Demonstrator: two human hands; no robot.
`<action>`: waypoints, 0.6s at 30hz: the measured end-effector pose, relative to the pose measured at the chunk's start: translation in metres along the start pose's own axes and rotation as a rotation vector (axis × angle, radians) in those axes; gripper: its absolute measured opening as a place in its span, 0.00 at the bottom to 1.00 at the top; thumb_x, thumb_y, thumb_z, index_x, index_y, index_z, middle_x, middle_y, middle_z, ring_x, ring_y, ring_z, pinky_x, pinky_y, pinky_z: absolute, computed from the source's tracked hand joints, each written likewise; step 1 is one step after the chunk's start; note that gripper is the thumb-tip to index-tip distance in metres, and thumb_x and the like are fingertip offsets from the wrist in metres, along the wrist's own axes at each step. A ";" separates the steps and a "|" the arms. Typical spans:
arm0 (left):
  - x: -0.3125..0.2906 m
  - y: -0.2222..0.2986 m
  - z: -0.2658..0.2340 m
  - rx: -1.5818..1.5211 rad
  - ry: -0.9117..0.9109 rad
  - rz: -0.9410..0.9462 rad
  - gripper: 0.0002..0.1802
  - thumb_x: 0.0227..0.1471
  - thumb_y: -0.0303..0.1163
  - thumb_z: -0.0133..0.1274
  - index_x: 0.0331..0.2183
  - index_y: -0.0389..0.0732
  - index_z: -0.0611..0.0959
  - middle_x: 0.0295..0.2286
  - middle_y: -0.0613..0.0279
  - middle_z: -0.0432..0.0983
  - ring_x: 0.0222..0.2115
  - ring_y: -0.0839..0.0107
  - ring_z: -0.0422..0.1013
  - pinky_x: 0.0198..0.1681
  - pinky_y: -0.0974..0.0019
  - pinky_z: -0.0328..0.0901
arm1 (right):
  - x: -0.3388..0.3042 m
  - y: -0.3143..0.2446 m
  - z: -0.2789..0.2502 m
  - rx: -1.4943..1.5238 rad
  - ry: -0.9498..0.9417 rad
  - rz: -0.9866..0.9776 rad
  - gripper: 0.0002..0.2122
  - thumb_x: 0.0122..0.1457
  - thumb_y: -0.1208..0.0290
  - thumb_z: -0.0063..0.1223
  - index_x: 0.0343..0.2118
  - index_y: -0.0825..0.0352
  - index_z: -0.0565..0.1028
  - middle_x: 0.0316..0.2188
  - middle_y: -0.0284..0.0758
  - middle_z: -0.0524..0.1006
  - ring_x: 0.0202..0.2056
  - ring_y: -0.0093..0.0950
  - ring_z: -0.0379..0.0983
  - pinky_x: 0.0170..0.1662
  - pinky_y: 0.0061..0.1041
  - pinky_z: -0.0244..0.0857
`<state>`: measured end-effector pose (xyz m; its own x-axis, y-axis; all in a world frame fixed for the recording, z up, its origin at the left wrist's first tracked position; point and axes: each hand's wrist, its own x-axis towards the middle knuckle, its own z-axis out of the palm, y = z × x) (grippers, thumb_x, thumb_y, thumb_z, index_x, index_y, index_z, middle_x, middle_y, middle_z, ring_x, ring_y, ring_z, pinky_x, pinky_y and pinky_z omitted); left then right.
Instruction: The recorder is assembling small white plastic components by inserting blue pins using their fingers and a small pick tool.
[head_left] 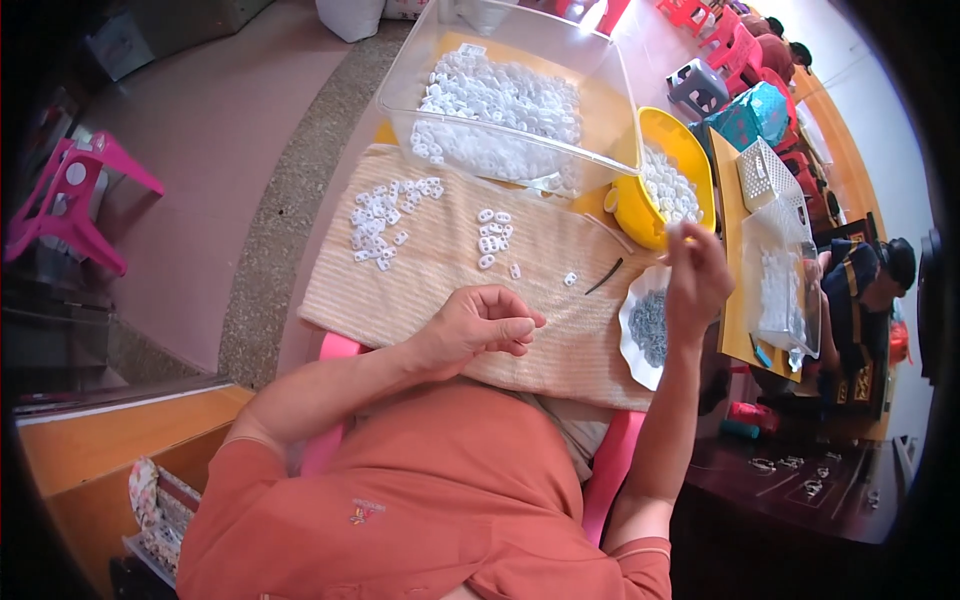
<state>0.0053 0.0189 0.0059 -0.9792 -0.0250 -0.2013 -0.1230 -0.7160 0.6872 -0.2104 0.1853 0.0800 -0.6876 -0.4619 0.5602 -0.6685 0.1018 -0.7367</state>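
Note:
My left hand (482, 322) is closed over the near part of a striped beige towel (420, 290), thumb pressed to curled fingers; whatever they may hold is hidden. My right hand (697, 283) is raised at the near edge of a yellow bowl (707, 165) with its fingers pinched; I cannot make out what is in them. White two-holed plastic pieces (660, 178) fill part of that bowl. Below the right hand, a white scalloped dish (630, 345) holds many small grey metal parts (651, 325). More white pieces lie on the towel in a loose heap (375, 222) and a smaller group (492, 235).
A large clear bin (400, 100) of white pieces stands at the towel's far edge. A short black strip (604, 276) and a single white piece (570, 279) lie near the dish. Rightward are another table with a white basket (768, 175) and a person (865, 290). A pink stool (85, 200) stands left.

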 end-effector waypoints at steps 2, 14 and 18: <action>0.001 -0.003 -0.001 0.017 0.022 0.007 0.07 0.52 0.28 0.57 0.34 0.37 0.78 0.37 0.56 0.77 0.32 0.78 0.73 0.38 0.72 0.71 | 0.024 0.021 -0.008 -0.511 0.097 -0.054 0.11 0.57 0.76 0.55 0.43 0.70 0.75 0.32 0.34 0.78 0.26 0.18 0.72 0.30 0.16 0.66; -0.003 -0.001 -0.001 0.762 0.253 0.514 0.07 0.51 0.26 0.57 0.32 0.33 0.80 0.29 0.60 0.78 0.28 0.77 0.74 0.32 0.73 0.70 | -0.033 0.001 0.076 -0.182 -0.421 0.023 0.07 0.52 0.81 0.57 0.34 0.71 0.77 0.27 0.34 0.77 0.22 0.16 0.69 0.25 0.16 0.63; -0.001 0.011 -0.007 0.868 0.388 0.596 0.06 0.50 0.25 0.57 0.32 0.34 0.80 0.26 0.60 0.79 0.27 0.79 0.74 0.31 0.73 0.69 | -0.037 -0.010 0.090 -0.312 -0.665 -0.017 0.10 0.51 0.71 0.56 0.35 0.69 0.78 0.32 0.41 0.77 0.30 0.38 0.75 0.34 0.31 0.67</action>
<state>0.0057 0.0061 0.0091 -0.8210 -0.5256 0.2227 0.1299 0.2078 0.9695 -0.1525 0.1222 0.0328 -0.4251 -0.8928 0.1491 -0.7954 0.2899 -0.5322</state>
